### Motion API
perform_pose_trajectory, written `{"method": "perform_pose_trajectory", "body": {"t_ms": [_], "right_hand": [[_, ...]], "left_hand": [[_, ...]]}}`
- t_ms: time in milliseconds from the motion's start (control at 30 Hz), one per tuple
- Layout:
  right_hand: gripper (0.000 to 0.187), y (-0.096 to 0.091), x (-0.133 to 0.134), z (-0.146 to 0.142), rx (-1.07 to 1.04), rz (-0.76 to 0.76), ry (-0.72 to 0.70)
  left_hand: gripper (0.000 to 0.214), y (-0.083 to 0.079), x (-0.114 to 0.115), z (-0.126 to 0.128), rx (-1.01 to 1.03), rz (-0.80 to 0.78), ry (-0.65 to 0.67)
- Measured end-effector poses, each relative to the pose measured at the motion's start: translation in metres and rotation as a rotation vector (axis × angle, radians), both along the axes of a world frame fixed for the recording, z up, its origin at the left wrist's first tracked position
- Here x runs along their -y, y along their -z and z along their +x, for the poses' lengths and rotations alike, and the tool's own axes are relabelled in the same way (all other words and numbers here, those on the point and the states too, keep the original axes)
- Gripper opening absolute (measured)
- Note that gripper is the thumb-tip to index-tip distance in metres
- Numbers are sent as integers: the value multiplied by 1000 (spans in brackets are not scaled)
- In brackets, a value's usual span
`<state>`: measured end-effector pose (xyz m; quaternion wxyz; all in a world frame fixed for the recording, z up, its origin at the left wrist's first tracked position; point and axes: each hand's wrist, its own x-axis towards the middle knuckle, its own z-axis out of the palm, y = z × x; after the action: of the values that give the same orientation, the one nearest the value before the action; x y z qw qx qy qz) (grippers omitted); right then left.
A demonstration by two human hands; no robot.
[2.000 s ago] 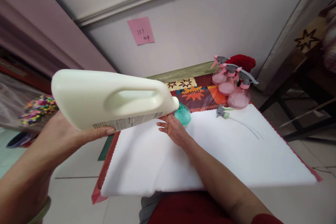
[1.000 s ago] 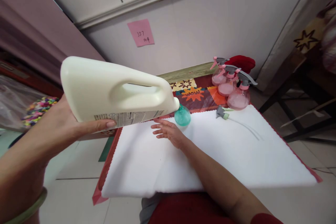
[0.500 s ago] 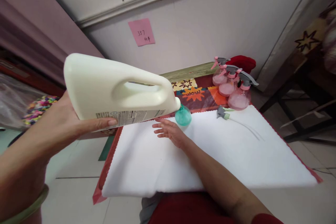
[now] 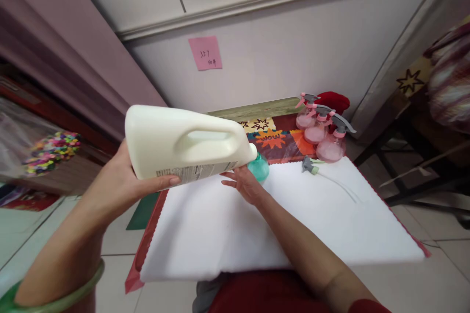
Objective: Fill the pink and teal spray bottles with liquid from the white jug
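My left hand point(image 4: 123, 181) grips the base end of a large cream-coloured jug point(image 4: 157, 144), its thumb along the printed label. The jug lies tilted on its side, with its mouth at the neck of a small round green bottle point(image 4: 260, 170). Just left of that bottle, my right hand point(image 4: 246, 187) is open under the jug's neck end, fingers stretched out. Whether its fingertips touch the jug is hard to see. A grey and light-green spray head point(image 4: 310, 166) with a clear tube lies on the white cloth point(image 4: 301, 220).
Several pink bottles stand at the table's back right, including a spray bottle point(image 4: 331, 146) with a grey trigger. Behind them is a red object point(image 4: 336, 101). A pink note point(image 4: 205, 54) hangs on the wall. Dark furniture point(image 4: 389, 176) stands at the right.
The jug has come down and to the right in the view, held in my left hand. My right hand has moved up against or beneath its neck end. The view has shifted slightly.
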<state>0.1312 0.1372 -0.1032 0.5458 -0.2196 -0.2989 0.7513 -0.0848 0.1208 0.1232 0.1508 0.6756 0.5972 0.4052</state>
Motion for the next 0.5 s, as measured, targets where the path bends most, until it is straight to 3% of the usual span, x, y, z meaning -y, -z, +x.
{"method": "perform_pose_trajectory", "body": {"t_ms": [100, 267, 367, 500], "right_hand": [[75, -22, -3, -4, -2, 7, 93], [71, -69, -14, -2, 106, 198, 241], [81, -93, -20, 0, 287, 299, 260], [87, -106, -23, -5, 626, 468, 238]], "left_hand": [[93, 37, 6, -22, 145, -152, 48], [81, 118, 14, -33, 781, -211, 57], [85, 164, 14, -23, 847, -222, 3], [94, 210, 20, -13, 824, -265, -223]]}}
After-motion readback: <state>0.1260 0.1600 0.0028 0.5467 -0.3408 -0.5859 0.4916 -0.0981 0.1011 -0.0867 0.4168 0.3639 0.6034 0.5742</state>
